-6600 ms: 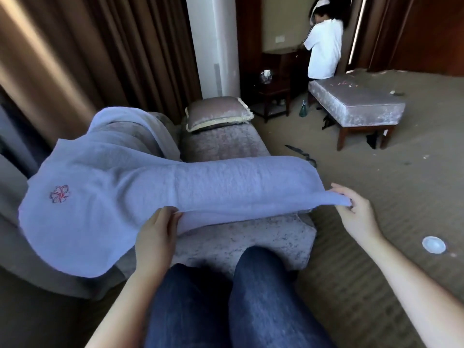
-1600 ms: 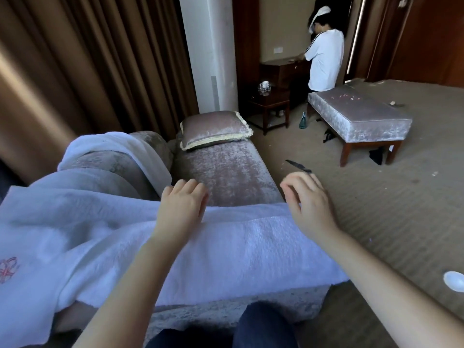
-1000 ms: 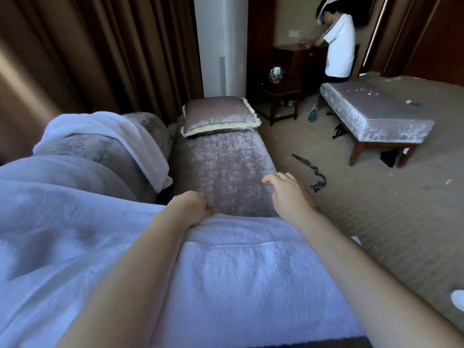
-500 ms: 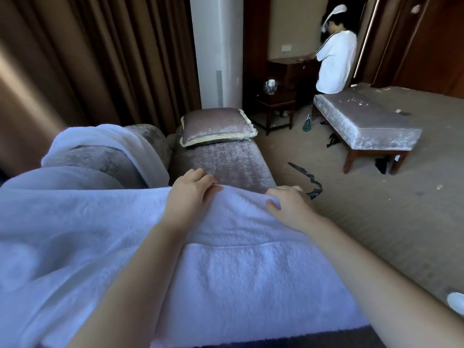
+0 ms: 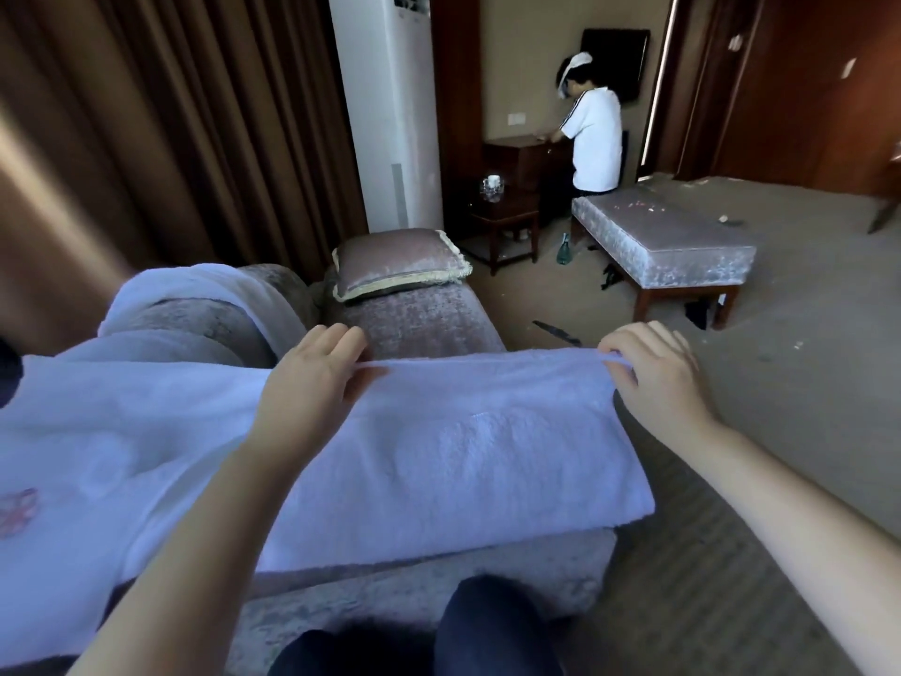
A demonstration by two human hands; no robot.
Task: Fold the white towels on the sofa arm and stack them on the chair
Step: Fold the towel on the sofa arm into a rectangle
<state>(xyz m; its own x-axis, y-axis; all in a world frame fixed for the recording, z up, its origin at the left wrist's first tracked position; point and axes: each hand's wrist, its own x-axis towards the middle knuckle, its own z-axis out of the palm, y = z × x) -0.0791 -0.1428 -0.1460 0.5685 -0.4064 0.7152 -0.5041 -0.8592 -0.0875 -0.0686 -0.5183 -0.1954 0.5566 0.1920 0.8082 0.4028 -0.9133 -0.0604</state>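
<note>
Lying spread across sofa (image 5: 429, 319) front: white towel (image 5: 439, 456), red emblem (image 5: 17, 509) at left end. Far edge raised, stretched between both grips. Left grip (image 5: 312, 378): edge pinched between thumb and fingers. Right grip (image 5: 658, 378): fingers curled, pinching far right corner. Second white towel (image 5: 205, 283) draped over sofa arm (image 5: 205, 317) beyond. Cushion (image 5: 400, 263) behind. Person in white shirt (image 5: 595, 139) at far wall.

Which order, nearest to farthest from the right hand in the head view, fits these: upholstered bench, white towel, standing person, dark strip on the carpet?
1. white towel: its far edge pinched by the right hand.
2. dark strip: on carpet, just beyond.
3. upholstered bench: farther back, right.
4. standing person: by the back wall.
</note>
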